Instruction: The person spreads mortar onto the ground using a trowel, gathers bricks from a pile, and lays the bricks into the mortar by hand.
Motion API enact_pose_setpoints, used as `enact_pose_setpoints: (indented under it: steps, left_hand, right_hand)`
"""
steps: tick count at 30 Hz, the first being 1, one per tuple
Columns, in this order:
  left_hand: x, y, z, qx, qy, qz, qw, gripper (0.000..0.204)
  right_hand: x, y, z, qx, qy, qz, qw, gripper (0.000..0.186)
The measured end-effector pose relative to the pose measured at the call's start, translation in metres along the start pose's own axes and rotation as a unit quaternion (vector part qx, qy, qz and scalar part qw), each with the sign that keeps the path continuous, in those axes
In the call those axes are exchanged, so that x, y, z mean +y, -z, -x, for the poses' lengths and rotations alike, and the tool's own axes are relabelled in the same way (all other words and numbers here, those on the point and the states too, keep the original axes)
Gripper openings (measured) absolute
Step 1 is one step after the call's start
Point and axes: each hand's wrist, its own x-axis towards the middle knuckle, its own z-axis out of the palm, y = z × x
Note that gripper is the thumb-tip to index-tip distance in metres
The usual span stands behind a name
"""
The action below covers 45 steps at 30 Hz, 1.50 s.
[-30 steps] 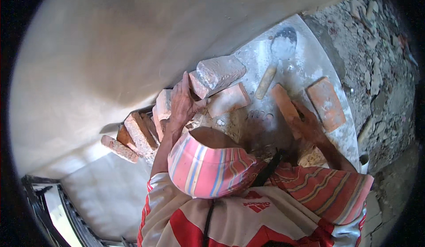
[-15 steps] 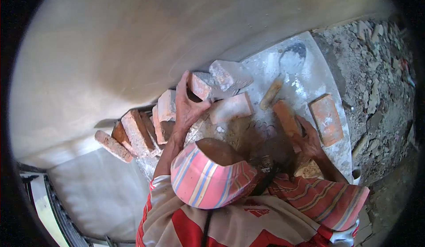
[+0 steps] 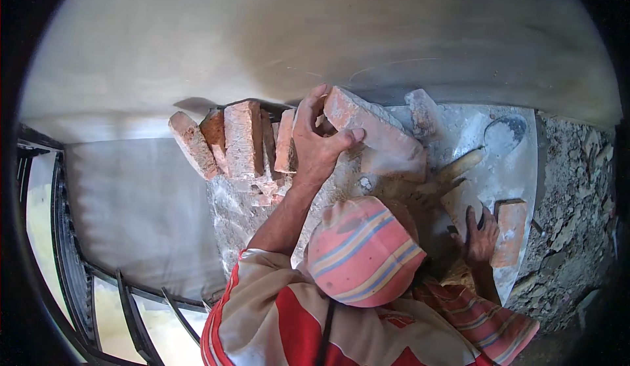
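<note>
My left hand (image 3: 318,139) has its thumb and fingers around the left end of a dusty brick (image 3: 377,123) by the wall. A second brick (image 3: 397,166) lies just below that one, partly covered by it. On the right, my right hand (image 3: 480,240) is at the near end of a pale, blurred brick (image 3: 461,202), its fingers bent against it. A reddish brick (image 3: 510,231) lies flat just beyond that hand. Behind it rests a trowel (image 3: 504,135) with white powder on its blade and a wooden handle. A brick piece (image 3: 423,113) stands close to the wall.
Several bricks (image 3: 243,139) lean in a row along the plastered wall (image 3: 230,38) at left. Grey rubble (image 3: 571,202) spreads past the board's right edge. Dark metal bars (image 3: 134,317) run along the lower left. A striped pink cap (image 3: 364,251) hides part of the near area.
The view has turned and shifted, so the bricks and wall appear in new places. My left hand still grips its brick. My right hand sits closer to the flat reddish brick.
</note>
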Motion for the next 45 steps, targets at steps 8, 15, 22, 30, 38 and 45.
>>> enact_pose_setpoints:
  steps: [8, 15, 22, 30, 38, 45]
  left_hand:
    - [-0.007, 0.006, -0.012, 0.033, -0.028, -0.098, 0.994, 0.071]
    - [-0.024, 0.072, -0.028, -0.027, 0.013, 0.122, 0.992, 0.071]
    - [-0.004, 0.051, -0.027, -0.035, 0.071, 0.162, 0.984, 0.077]
    - [0.053, -0.026, -0.037, -0.172, 0.018, 0.069, 0.982, 0.056]
    - [0.096, -0.198, -0.003, -0.344, -0.117, -0.039, 0.931, 0.081]
    - [0.087, -0.25, 0.007, -0.416, -0.051, -0.006, 0.908, 0.074]
  right_hand:
    - [0.018, -0.014, -0.002, 0.144, 0.041, 0.034, 0.988, 0.048]
    - [0.009, -0.027, -0.001, 0.114, -0.02, 0.114, 0.987, 0.057]
    - [0.003, -0.023, -0.003, 0.038, -0.034, 0.03, 0.998, 0.053]
    - [0.018, 0.068, -0.037, 0.2, -0.064, -0.41, 0.888, 0.055]
    - [0.011, 0.17, -0.072, 0.191, 0.05, -0.374, 0.906, 0.107]
    - [0.051, 0.171, -0.061, 0.188, 0.047, -0.503, 0.842, 0.109]
